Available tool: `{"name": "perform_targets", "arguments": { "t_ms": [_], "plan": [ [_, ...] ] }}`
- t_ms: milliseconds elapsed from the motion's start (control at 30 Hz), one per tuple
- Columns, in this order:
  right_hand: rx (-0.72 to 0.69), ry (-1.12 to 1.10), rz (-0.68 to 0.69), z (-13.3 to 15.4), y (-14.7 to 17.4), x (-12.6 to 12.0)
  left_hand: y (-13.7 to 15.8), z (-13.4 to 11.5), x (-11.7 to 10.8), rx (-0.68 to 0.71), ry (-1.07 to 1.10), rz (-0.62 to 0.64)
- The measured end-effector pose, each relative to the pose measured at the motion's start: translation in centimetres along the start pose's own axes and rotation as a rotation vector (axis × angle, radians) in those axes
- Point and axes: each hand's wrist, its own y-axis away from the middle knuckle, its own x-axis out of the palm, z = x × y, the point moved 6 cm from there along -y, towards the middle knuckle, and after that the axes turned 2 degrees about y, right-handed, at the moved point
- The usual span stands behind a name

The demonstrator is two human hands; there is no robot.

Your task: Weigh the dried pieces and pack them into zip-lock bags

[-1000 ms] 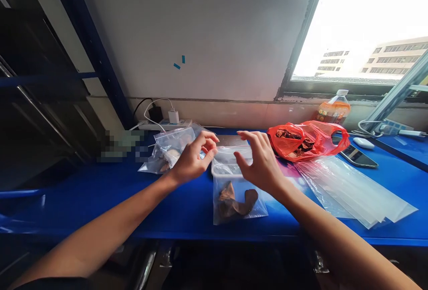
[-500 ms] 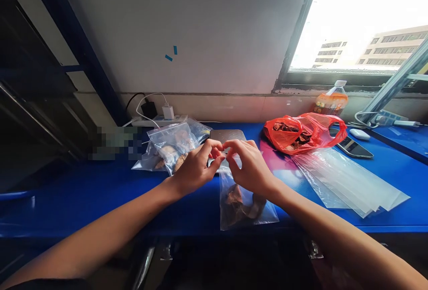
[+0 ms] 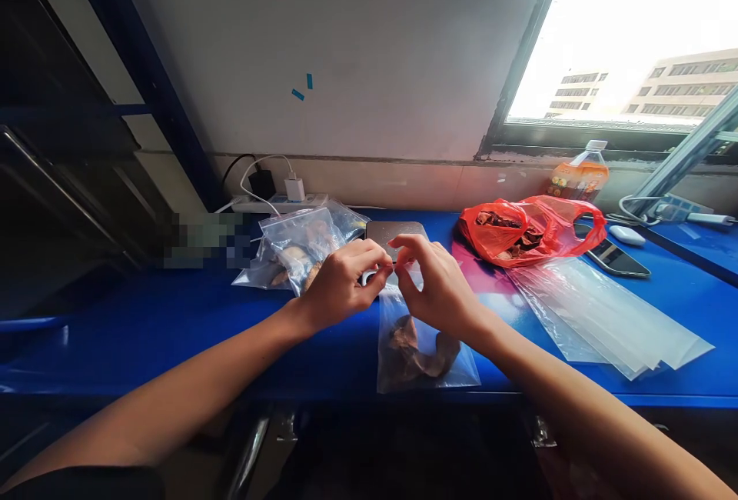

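A clear zip bag [image 3: 397, 377] hangs at the desk's front edge with brown dried pieces [image 3: 423, 354] inside. Its top edge is pinched by my left hand [image 3: 349, 278], thumb against forefinger. Close beside it, my right hand [image 3: 435, 285] also pinches the bag's top, its forefinger arched above the thumb. Behind my hands lies a flat dark-topped device [image 3: 395, 232], partly covered by my fingers. Left of my left hand, several filled clear bags [image 3: 277, 258] lie in a pile.
A red plastic bag [image 3: 501, 235] of dark dried pieces sits right, beside flat clear bags [image 3: 611, 315]. Beyond are a phone [image 3: 619, 258], a white case [image 3: 626, 235] and a drink bottle [image 3: 580, 173]. A power strip [image 3: 254, 204] with chargers runs along the wall.
My right forefinger has lifted and arched higher, while my left hand keeps its pinch on the bag's top. The view has shifted slightly.
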Motion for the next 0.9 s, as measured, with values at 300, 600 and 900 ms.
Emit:
{"name": "perform_targets", "arguments": {
  "t_ms": [300,600,900],
  "plan": [
    [-0.102,0.047,-0.005,0.2,-0.4,-0.8,-0.6,-0.5,-1.2,0.056,-0.008,-0.073],
    [-0.094,0.070,-0.073,-1.0,-0.9,-2.9,-1.6,-0.2,-3.5,-0.030,-0.024,-0.152],
    [0.000,0.037,-0.123,-2.9,-1.2,-4.6,-1.8,0.8,-5.2,-0.069,-0.012,-0.211]
  ]
}}
